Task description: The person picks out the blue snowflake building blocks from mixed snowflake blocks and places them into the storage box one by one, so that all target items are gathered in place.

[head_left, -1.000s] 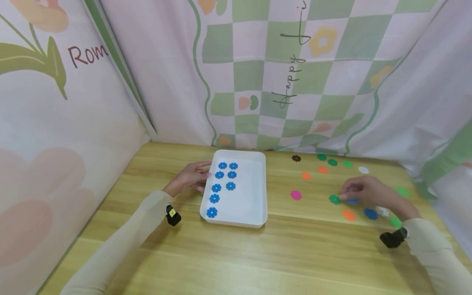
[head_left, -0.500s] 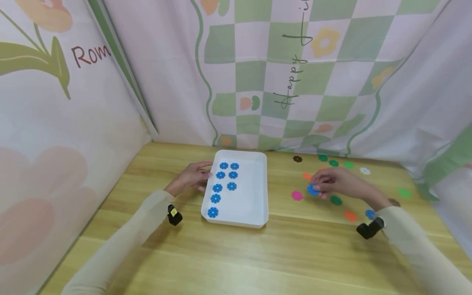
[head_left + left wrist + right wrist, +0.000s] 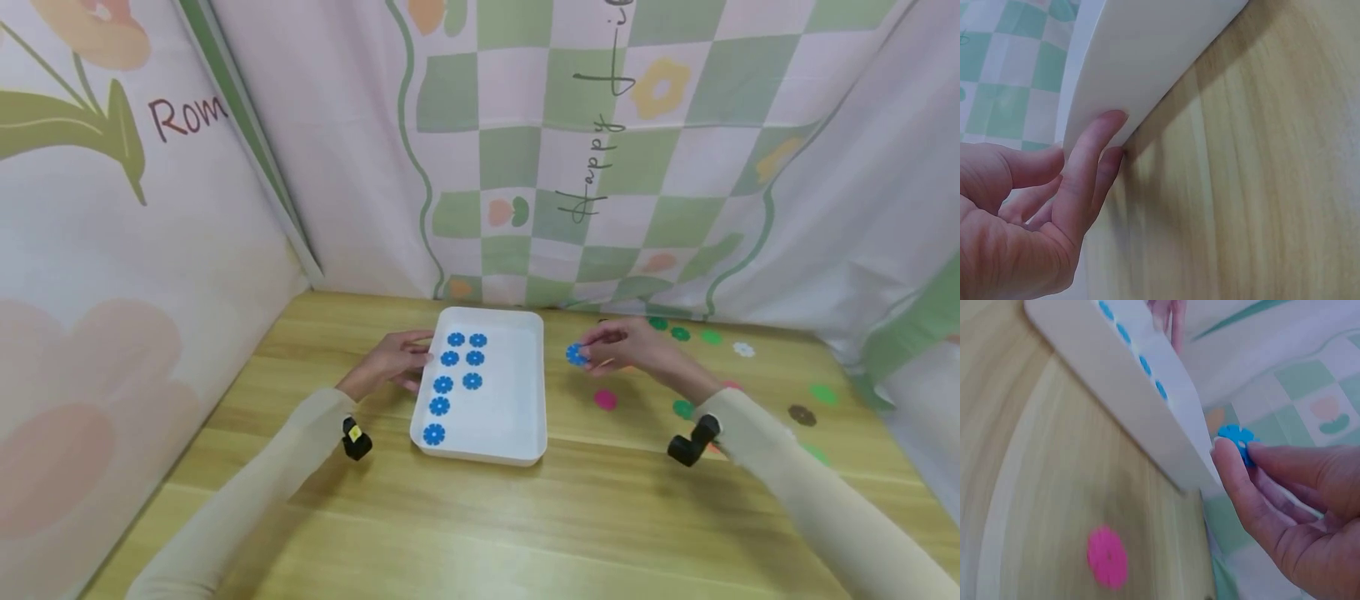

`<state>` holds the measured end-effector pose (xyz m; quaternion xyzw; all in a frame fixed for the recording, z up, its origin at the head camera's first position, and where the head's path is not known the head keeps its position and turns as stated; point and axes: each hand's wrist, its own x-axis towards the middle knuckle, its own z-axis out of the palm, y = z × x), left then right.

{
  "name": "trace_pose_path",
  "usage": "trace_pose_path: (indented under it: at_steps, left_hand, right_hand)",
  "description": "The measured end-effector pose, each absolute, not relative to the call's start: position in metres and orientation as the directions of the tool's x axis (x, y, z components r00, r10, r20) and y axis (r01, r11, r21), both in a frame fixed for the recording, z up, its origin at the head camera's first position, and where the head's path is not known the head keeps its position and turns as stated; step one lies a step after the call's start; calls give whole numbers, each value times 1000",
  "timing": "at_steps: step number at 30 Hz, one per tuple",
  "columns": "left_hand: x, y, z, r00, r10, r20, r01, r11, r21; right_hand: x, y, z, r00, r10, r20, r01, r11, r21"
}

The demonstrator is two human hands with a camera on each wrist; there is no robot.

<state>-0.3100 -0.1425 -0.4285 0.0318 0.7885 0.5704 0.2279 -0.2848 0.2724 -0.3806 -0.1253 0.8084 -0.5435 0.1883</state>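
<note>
My right hand (image 3: 626, 346) pinches a blue flower-shaped disc (image 3: 1238, 442) between thumb and fingertips. It is lifted above the table, just right of the white tray (image 3: 517, 417). Inside the tray lie several blue flower-shaped discs (image 3: 438, 407), in two columns on its left side. The left hand (image 3: 390, 362) rests at the tray's left side. In the left wrist view, its extended fingers (image 3: 1082, 162) touch the outer wall and the thumb tip meets the rim. A pink disc (image 3: 606, 400) lies on the table below my right hand.
Loose discs lie on the right of the wooden table (image 3: 480, 525), among them a white one (image 3: 743, 350), a brown one (image 3: 802, 415) and several green ones (image 3: 680, 334). My right arm partly hides others. A patterned curtain (image 3: 570, 167) hangs behind the table.
My right hand has picked up a blue disc from the right-hand scatter and carried it left, close to the tray's right edge. The left hand and the tray stay in place.
</note>
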Motion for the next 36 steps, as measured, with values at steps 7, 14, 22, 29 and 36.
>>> trace_pose_path:
  at_steps: [7,14,22,29,36]
  left_hand:
    - [-308,-144,-426,-886,372,-276,-160,314,936]
    - [-309,-143,-424,-886,359,-293,-175,326,929]
    - [-309,-144,-425,-894,324,-311,-187,360,914]
    - [-309,-144,-424,-895,326,-305,-188,346,919]
    - [-308,-142,-424,-896,317,-309,-188,360,914]
  right_hand:
    - [-292,226,-383,-892,-416,-180,16,367,-930]
    - [-299,182,-385,-873,-436,-219,-11,468,-884]
    - [-308,147,-384,-829,-455,-324,45,523,-851]
    - [-306,122,-393,-795,-478,-373,18,597,-802]
    - [-303,105,-408,-799,-470,-374,-46,669,-742]
